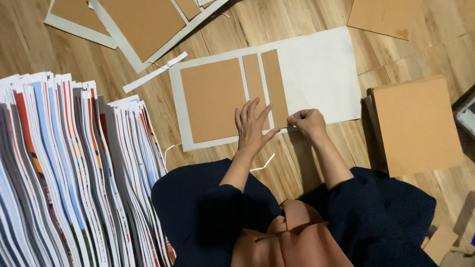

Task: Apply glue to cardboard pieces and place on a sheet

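A grey-white sheet [321,74] lies on the wooden floor. On it sit a large brown cardboard panel [212,99] and two narrow brown strips [252,74] [273,81] side by side. My left hand [252,127] lies flat with fingers spread on the lower end of the panel and the first strip. My right hand [308,122] is closed at the sheet's near edge, just right of the second strip's lower end, pinching something thin that I cannot make out.
Tall fanned rows of printed sheets [74,173] fill the left. A stack of brown boards [418,123] sits on the right. More covered boards [143,22] lie at the top left, one loose board [383,17] at the top right, and white paper strips [153,73] nearby.
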